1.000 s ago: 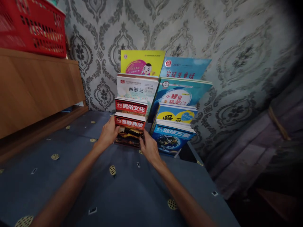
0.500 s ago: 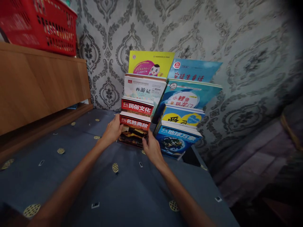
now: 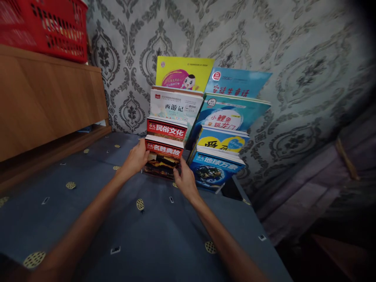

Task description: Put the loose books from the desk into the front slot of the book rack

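Note:
Two rows of upright books lean back toward the wall. My left hand is closed on the left edge of the front red-topped book, and my right hand grips its right edge, thumb on the cover. Directly behind stands another red book, then a white book and a yellow book. In the right row are a blue earth book, a yellow and blue book, a teal book and a light blue book.
A red basket sits on a wooden cabinet at the upper left. Patterned dark cloth covers the surface. A black flat object lies beside the right row. Purplish fabric hangs at the right.
The whole view has shifted slightly, so the books and basket appear a little further left and higher. Both hands keep their places on the front red book.

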Tool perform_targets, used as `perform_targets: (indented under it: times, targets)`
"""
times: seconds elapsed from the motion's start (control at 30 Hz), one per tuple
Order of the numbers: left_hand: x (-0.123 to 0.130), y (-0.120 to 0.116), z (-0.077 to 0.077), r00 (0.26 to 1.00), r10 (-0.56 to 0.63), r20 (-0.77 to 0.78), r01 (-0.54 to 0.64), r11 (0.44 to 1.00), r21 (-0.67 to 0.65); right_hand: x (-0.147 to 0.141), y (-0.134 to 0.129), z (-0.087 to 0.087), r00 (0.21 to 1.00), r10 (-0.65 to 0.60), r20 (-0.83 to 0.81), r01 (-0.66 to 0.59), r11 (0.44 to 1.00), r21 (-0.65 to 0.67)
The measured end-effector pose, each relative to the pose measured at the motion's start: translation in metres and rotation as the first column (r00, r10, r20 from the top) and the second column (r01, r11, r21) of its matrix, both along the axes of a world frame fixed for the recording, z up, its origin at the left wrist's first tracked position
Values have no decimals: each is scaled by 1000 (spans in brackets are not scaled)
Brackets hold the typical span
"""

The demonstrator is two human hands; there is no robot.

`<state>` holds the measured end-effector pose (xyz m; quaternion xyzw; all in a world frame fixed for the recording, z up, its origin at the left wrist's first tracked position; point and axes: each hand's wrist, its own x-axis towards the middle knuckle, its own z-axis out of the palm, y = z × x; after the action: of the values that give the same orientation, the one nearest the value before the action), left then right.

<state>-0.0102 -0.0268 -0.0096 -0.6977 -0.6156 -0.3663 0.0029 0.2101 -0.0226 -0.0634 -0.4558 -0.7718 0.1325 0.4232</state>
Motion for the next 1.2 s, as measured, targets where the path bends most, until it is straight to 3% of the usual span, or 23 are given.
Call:
perform_targets:
  times: [0.53, 0.67, 0.77, 0.87, 0.97, 1.2]
  targets:
    - [-1, -2, 3, 999, -6, -43, 6, 1000, 12, -4, 3, -15, 999, -41, -8, 42, 992, 117]
    - [-3, -3, 6, 998, -6, -58, 6, 1000, 1, -4, 0, -13, 999, -40, -5, 40, 997, 64]
    - [-6, -5, 8, 997, -6, -77, 5, 1000, -21, -5, -9, -6, 999, -36, 40, 38, 998, -54]
    - [-8, -6, 9, 995, 9, -104, -15, 998, -55, -8, -22, 4, 976, -109, 190, 144, 973, -182]
    - [-9, -5, 8, 991, 31, -133, -43, 995, -87, -12, -33, 13, 920, -179, 348, 255, 948, -188]
    - [-11, 0, 8, 985, 42, -168, -65, 989, -132, -12, -36, 21, 881, -166, 443, 283, 935, -212]
